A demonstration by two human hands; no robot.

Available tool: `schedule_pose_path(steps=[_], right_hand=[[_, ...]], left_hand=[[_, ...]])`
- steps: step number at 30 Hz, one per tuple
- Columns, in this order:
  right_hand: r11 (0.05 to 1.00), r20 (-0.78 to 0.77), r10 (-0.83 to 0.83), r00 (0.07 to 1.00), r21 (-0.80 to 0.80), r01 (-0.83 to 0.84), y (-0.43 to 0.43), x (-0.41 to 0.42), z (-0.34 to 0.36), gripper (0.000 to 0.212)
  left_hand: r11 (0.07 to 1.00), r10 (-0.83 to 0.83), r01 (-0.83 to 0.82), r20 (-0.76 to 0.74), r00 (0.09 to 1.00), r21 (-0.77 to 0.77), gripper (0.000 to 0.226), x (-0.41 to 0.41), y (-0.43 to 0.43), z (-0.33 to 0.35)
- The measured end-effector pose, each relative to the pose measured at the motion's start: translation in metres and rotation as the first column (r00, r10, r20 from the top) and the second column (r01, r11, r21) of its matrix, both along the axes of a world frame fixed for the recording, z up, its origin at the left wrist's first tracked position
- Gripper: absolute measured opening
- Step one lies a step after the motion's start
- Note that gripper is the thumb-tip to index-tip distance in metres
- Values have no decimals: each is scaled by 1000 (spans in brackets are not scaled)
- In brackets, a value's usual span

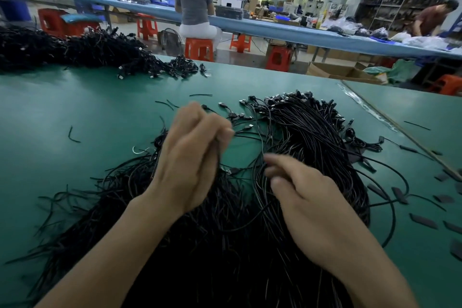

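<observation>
A big loose heap of thin black cables with small plugs at their far ends lies on the green table in front of me. My left hand is raised over the heap's left part, fingers curled round a few black cables that hang down from it. My right hand is lower and to the right, blurred, its fingers bent into the cables at the heap's middle; whether it grips any cable is unclear.
A second large pile of black cables lies at the table's far left. Short black ties are scattered at the right. A seam divides the table on the right. Beyond, a seated person, red stools and long blue benches.
</observation>
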State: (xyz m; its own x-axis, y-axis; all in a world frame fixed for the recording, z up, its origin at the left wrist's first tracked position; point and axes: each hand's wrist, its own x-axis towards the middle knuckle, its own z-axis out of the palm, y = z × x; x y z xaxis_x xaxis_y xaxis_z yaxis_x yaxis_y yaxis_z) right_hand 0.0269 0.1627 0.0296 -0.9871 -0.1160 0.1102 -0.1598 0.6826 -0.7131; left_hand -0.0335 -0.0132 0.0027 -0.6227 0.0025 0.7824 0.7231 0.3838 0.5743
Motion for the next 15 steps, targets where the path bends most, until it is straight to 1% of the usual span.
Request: schedule_pose_path(steps=[1,2,3,4,5,6,7,8,10,11,12,15], right_hand=[[992,-41,38,998,-115,-43,-4,2,2,39],[979,-64,75,995,-184,-85,-8,3,3,47],[971,-48,101,994,-211,-109,-12,5,2,60],[971,-5,117,993,-209,-115,-17,6,0,74],[976,46,109,993,-195,-98,-21,6,-3,82],[980,81,88,993,-185,-72,-24,4,-6,80],[982,92,67,993,-182,-50,-25,3,-9,72],[983,69,43,997,-183,-30,-24,0,-11,61],[985,-51,-16,999,-174,7,-18,-4,-11,32],[984,-97,-34,995,-178,16,-13,-6,-11,18],[984,-130,-37,991,-180,13,-10,-7,-10,14],[979,-194,-98,976,-194,60,2,-11,-9,12]], left_hand=[[977,57,-69,-63,996,-201,20,3,1,1],[917,93,-136,-130,987,-374,23,3,2,0],[854,106,-171,-156,982,-492,24,4,2,-2],[810,112,-167,-130,985,-563,23,4,2,-2],[781,111,-154,-108,988,-605,22,6,3,-3],[766,114,-143,-86,990,-627,25,6,4,-5],[754,113,-123,-57,992,-646,30,7,4,-7],[748,106,-108,-43,993,-655,31,7,4,-9],[764,96,-84,-17,995,-640,30,6,1,-10],[786,106,-76,13,994,-613,31,5,-2,-10],[822,125,-72,55,991,-565,32,5,-5,-10],[930,185,-118,166,969,-348,33,2,-13,-10]])
